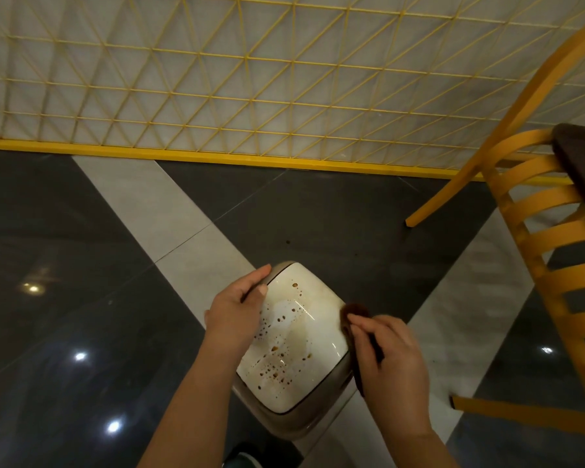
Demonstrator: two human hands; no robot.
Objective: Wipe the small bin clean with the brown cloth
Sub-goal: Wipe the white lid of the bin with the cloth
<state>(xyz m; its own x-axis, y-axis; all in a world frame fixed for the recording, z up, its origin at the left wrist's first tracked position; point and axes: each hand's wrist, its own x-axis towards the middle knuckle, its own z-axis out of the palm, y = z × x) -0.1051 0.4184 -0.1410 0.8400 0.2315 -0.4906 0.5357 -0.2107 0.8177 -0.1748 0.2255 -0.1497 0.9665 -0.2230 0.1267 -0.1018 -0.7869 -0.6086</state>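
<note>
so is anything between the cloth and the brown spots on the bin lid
Nothing visible. The right hand pinches the brown cloth at the right edge of the small bin, and the spotted white lid lies bare beside it. The left hand grips the lid's left edge, close to the spots there.

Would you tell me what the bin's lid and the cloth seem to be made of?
The bin lid looks like glossy cream plastic: it shows bright reflections, and brown drops sit beaded on it. The brown cloth looks like soft, matte fabric with a fuzzy edge, though mostly hidden under the right hand.
</note>
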